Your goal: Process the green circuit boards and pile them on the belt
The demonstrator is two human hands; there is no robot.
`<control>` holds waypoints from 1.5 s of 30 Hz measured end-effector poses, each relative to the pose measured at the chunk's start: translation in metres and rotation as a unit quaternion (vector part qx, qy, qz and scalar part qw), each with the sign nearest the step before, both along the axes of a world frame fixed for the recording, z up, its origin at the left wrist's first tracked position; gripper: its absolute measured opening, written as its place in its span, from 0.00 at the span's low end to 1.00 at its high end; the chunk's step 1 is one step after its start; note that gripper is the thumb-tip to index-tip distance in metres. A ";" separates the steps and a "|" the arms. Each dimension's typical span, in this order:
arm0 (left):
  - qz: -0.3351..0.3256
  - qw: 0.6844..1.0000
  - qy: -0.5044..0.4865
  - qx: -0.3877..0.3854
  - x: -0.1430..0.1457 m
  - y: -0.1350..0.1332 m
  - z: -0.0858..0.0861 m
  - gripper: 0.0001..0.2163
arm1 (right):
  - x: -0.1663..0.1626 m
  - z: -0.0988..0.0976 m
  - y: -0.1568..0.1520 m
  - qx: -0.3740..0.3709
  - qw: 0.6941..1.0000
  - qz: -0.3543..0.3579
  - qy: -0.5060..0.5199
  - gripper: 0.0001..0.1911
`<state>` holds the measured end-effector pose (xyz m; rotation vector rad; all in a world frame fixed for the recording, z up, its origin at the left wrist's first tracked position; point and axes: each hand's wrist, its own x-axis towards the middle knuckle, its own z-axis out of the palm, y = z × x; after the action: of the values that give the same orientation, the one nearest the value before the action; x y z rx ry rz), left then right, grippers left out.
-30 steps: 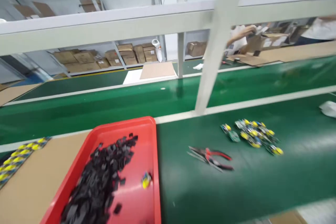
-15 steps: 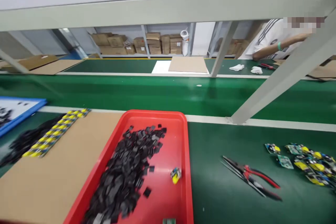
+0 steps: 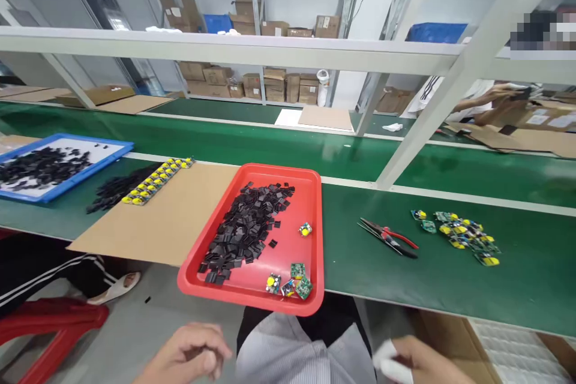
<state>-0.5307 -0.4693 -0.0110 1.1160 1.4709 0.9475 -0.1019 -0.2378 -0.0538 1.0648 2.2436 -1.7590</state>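
My left hand [image 3: 189,353] hangs low at the bottom of the view, below the table edge, its fingers curled loosely with nothing visible in them. My right hand [image 3: 414,363] is at the bottom right, closed on a small white object [image 3: 390,359]. Above both, a red tray [image 3: 315,216] overhangs the table edge. It holds a heap of small black square parts [image 3: 245,225] and a few green circuit boards with yellow parts [image 3: 290,282]. Neither hand touches the tray.
Red-handled pliers [image 3: 389,237] and a cluster of small circuit boards [image 3: 463,234] lie on the green mat right of the tray. A cardboard sheet [image 3: 173,216] with a row of yellow boards and a blue tray [image 3: 63,168] lie left. Another person works at the far right.
The view has pulled back and tipped down, so both my hands and my lap now show. More circuit boards at the tray's near edge have come into view.
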 end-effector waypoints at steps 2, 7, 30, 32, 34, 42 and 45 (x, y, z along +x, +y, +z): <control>0.009 0.996 0.068 0.053 0.011 0.025 0.037 0.21 | -0.027 0.026 0.012 0.058 0.996 -0.018 0.070 0.19; 0.001 0.927 0.375 0.021 0.052 0.106 0.050 0.17 | -0.132 0.057 0.054 0.337 0.922 -0.062 0.178 0.15; 0.118 0.978 0.105 0.136 0.043 0.188 0.028 0.17 | -0.197 0.083 0.063 0.130 0.917 -0.121 0.357 0.26; 0.097 0.987 0.039 0.124 0.046 0.186 0.030 0.17 | -0.196 0.079 0.059 0.074 0.918 -0.181 0.345 0.16; 0.092 0.989 0.005 0.118 0.052 0.185 0.028 0.16 | -0.196 0.073 0.054 0.000 0.920 -0.216 0.327 0.11; 0.036 0.981 0.095 0.166 0.063 0.170 0.026 0.16 | -0.193 0.059 0.033 -0.144 0.892 -0.255 0.345 0.08; 0.027 0.946 0.248 0.206 0.055 0.174 0.025 0.15 | -0.190 0.049 0.028 -0.043 0.898 -0.279 0.338 0.10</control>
<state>-0.4756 -0.2950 0.0136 1.7241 1.7530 1.0949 -0.2924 -0.2102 -0.0050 1.3248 2.2879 -2.8096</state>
